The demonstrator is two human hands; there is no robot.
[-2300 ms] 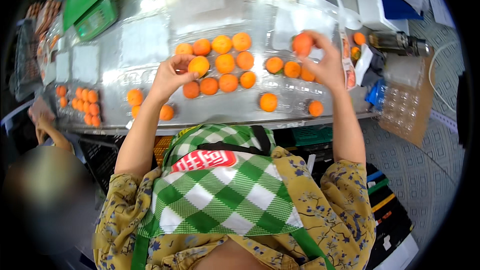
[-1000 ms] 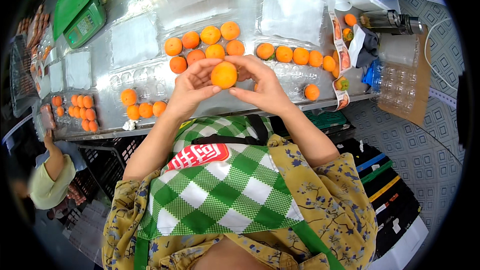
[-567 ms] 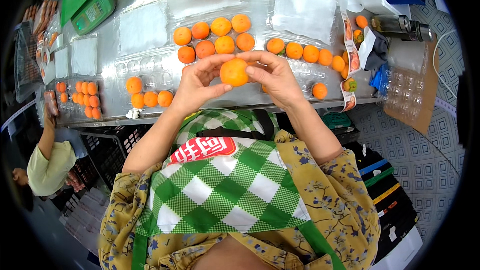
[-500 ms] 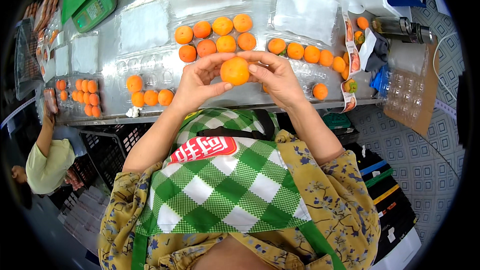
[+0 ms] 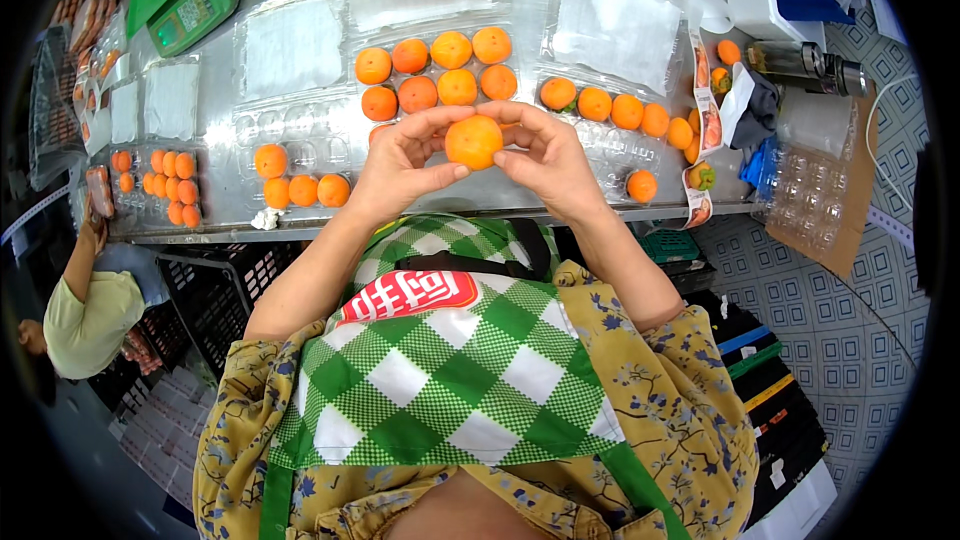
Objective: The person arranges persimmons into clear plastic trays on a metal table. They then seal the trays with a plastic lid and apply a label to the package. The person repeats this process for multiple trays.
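Observation:
Between my two hands, over the near edge of the metal table, is an orange persimmon point(image 5: 474, 143). My left hand point(image 5: 405, 168) has its thumb and fingertips curled against the fruit's left side. On its right side, the fingertips of my right hand point(image 5: 545, 155) press the same fruit. Just beyond them, two rows of persimmons point(image 5: 457, 87) sit in a clear plastic tray, partly hidden by my hands. A clear tray point(image 5: 322, 152) to the left has several fruits in it and some bare cups. To the right, another tray point(image 5: 603, 147) holds a row along its far side.
A green scale point(image 5: 195, 15) stands at the far left. Loose persimmons, a printed label strip point(image 5: 708, 105) and a dark bottle point(image 5: 785, 58) lie at the right. Stacked empty clear trays point(image 5: 805, 190) rest beyond them. A black crate point(image 5: 205, 295) and another person point(image 5: 95, 325) are at the left.
Both hands stay on the persimmon at nearly the same spot, and the fruit looks slightly turned. The whole view has shifted a little. The person at the left has moved slightly.

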